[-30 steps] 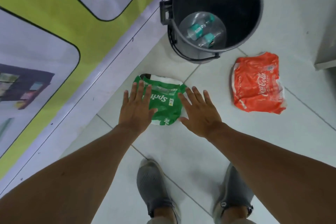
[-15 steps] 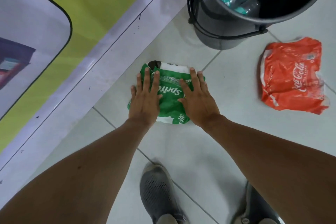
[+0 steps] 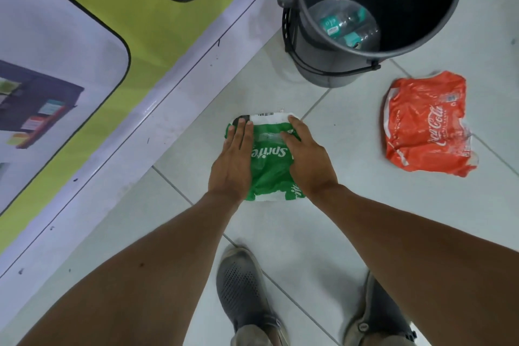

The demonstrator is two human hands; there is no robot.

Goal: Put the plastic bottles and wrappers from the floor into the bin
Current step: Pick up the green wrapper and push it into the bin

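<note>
Both hands have slid farther up the green Sprite wrapper point(image 3: 269, 166) since half a second ago: the left hand point(image 3: 231, 163) now lies flat along its left side and the right hand point(image 3: 309, 160) flat along its right side, fingers point(image 3: 297, 132) stretched out and pressing on the plastic rather than closed around it. That wrapper lies on the tiled floor point(image 3: 309, 233) just in front of the grey bin point(image 3: 317, 64), which stands upright with clear plastic bottles point(image 3: 344, 25) inside. To the right, apart from the hands, the red Coca-Cola wrapper point(image 3: 427, 123) lies on the floor near the bin.
</note>
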